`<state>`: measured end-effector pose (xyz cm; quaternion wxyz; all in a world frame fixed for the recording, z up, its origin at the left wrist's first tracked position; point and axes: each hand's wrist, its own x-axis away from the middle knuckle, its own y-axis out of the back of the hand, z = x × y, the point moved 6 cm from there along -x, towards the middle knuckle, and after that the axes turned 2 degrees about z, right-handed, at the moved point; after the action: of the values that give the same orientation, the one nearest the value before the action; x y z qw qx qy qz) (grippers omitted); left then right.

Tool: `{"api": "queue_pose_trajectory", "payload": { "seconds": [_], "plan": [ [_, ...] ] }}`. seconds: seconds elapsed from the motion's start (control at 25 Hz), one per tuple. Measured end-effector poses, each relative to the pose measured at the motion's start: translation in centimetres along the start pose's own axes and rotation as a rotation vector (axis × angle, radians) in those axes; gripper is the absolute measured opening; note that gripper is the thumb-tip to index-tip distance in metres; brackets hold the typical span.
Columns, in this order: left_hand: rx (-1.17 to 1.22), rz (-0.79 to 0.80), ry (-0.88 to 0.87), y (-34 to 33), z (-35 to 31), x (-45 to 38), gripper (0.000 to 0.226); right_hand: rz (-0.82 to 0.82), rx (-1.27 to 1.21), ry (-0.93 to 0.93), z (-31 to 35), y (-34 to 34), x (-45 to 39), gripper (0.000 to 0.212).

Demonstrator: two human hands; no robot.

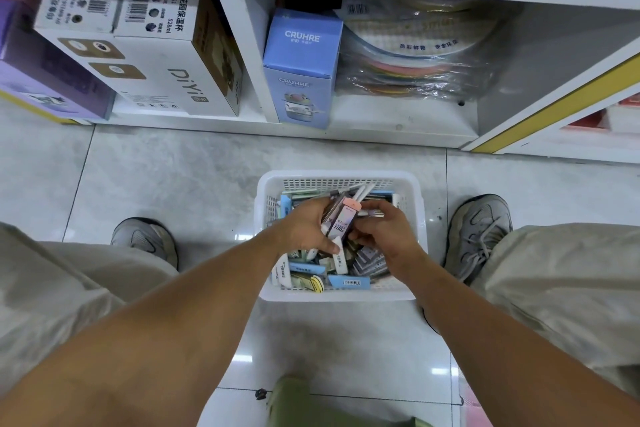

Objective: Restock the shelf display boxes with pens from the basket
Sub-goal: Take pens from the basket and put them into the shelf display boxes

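**Pale floor, white basket, pastel packs**

The basket (341, 180) is white with a fine lattice of holes in its walls. The packs (313, 269) in it are mostly light blue, white, pale green and yellow, some with black barcodes. The pack (343, 222) in the hands has a salmon-pink cap over a white and purple-grey body. The floor (166, 177) is pale grey marbled tile with dark joints. The shelf (242, 42) is white, with a yellow edge strip at the right. On it stand a light blue box (299, 69) with white lettering, a white box (156, 73) with tan patches and a brown side, and a purple box (41, 80). The shoes (479, 232) are grey and the trousers (568, 274) beige.
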<state>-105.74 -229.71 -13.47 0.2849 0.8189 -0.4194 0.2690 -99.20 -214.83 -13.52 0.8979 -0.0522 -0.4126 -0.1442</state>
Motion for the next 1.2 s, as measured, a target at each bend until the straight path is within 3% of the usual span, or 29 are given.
{"api": "queue_pose_trajectory", "payload": {
  "seconds": [0.12,0.28,0.48,0.64,0.76,1.0,1.2],
  "plan": [
    [-0.089,-0.043,-0.029,0.6,-0.6,0.5,0.065,-0.004,0.006,0.024,0.4,0.2,0.3,0.036],
    [-0.163,-0.065,-0.054,1.3,-1.4,1.2,0.065,-0.022,0.031,0.067,1.4,0.5,1.0,0.039],
    [-0.195,-0.106,-0.079,1.3,-2.0,1.8,0.061,0.195,0.13,0.214,2.7,-1.3,2.4,0.043],
    [-0.2,-0.127,-0.086,2.4,-3.0,2.4,0.056,0.099,0.106,0.31,4.1,-1.5,2.9,0.017],
    [-0.184,-0.138,-0.112,3.3,-4.6,2.9,0.056,0.117,0.066,0.323,5.5,-0.8,3.2,0.015],
    [0.065,-0.122,-0.131,3.3,-6.8,4.4,0.055,0.16,0.068,0.319,8.5,0.4,4.3,0.015],
    [0.297,-0.098,-0.102,4.1,-7.6,5.7,0.051,0.064,0.008,0.309,10.7,1.7,5.6,0.014]
  ]
}}
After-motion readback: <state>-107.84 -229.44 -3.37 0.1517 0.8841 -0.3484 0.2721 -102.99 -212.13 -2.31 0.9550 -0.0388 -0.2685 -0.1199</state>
